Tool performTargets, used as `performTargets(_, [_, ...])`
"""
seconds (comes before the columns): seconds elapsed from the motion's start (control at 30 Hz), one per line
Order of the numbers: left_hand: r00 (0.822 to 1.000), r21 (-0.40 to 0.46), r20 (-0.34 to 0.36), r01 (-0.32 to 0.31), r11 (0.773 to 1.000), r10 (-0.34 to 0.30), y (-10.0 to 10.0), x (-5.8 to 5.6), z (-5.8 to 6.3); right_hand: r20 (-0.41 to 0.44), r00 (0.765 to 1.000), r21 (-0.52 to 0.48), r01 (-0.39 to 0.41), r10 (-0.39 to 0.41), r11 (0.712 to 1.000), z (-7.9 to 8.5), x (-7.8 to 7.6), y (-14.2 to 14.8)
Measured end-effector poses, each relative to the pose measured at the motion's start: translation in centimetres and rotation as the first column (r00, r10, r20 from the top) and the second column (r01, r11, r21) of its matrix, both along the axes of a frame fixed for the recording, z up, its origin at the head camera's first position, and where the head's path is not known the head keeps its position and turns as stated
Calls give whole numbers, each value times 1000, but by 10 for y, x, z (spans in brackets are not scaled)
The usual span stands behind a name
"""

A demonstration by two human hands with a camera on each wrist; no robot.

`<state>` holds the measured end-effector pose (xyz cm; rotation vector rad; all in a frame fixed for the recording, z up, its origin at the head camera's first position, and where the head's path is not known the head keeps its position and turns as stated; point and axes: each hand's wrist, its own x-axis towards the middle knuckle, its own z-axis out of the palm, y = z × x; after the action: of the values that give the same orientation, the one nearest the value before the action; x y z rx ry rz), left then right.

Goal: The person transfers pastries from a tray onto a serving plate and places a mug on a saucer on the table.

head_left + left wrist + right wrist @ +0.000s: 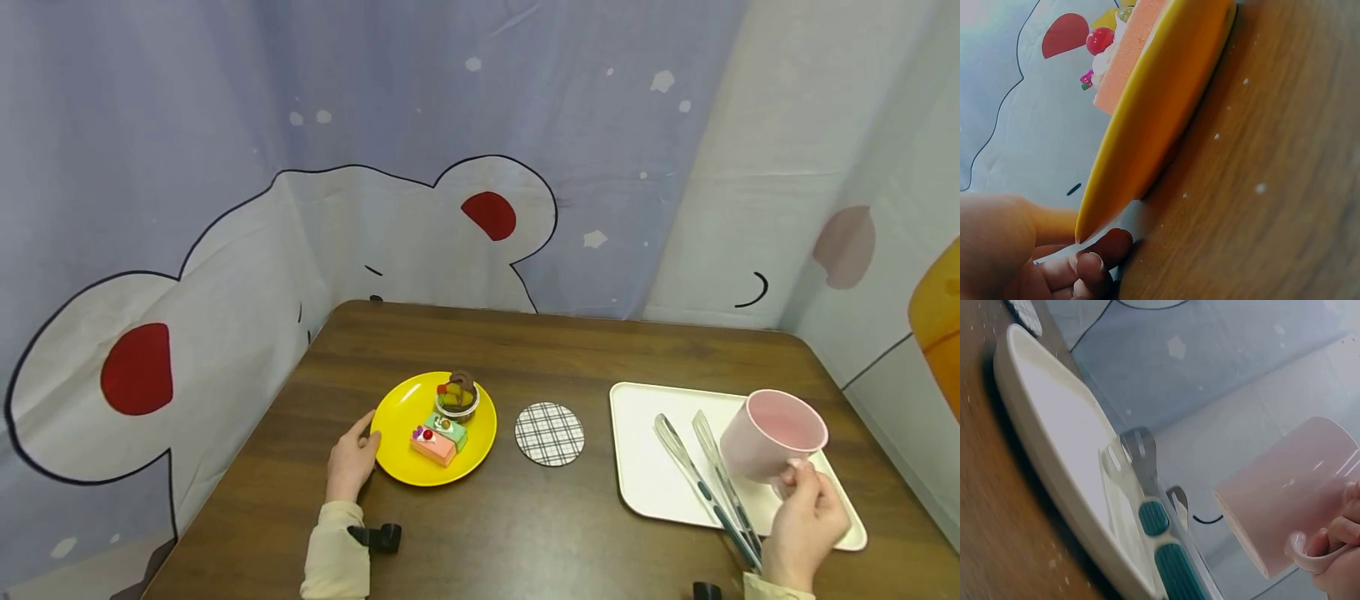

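My left hand holds the left rim of a yellow plate; in the left wrist view the thumb lies on one side of the rim and curled fingers on the other. On the plate sit a chocolate-topped fruit cupcake, a green cake slice and an orange-pink cake slice with a red berry. My right hand grips the handle of a pink mug. In the right wrist view the mug is tilted and held up apart from the tray.
Below the mug lies a cream rectangular tray. Metal tongs with teal grips lie across it, their handle ends past its near edge. A round checked coaster is between plate and tray. A printed curtain stands behind the wooden table.
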<state>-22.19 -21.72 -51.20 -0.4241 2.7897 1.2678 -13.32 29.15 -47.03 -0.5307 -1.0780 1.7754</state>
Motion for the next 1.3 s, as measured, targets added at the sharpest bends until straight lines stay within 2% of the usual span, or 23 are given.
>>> performTargets(0.13, [1000, 5, 7, 5, 1000, -5, 0, -1, -1, -66, 997, -36, -50, 48, 998, 2, -2, -8])
performTargets(0.27, [1000, 5, 3, 9, 1000, -9, -2, -1, -1, -108, 991, -31, -78, 74, 996, 5, -7, -18])
performTargets(0.57, [1000, 12, 14, -1, 1000, 1, -2, 1, -2, -57, 982, -10, -180, 179, 984, 9, -15, -43])
performTargets(0.7, [999, 24, 34, -10, 1000, 9, -1, 0, -1, -75, 970, -20, -232, 230, 972, 12, -19, -53])
performTargets(0.9, [999, 23, 35, -17, 1000, 16, 0, -2, -1, -83, 960, 15, -267, 267, 964, 14, -27, -67])
performTargets(1.1, [999, 11, 30, -14, 1000, 14, 0, -2, -1, -23, 950, 60, -309, 311, 949, 14, -34, -82])
performTargets(1.3, [1000, 13, 11, -19, 1000, 19, 0, 0, 0, 2, 932, 92, -361, 362, 928, 12, -42, -99])
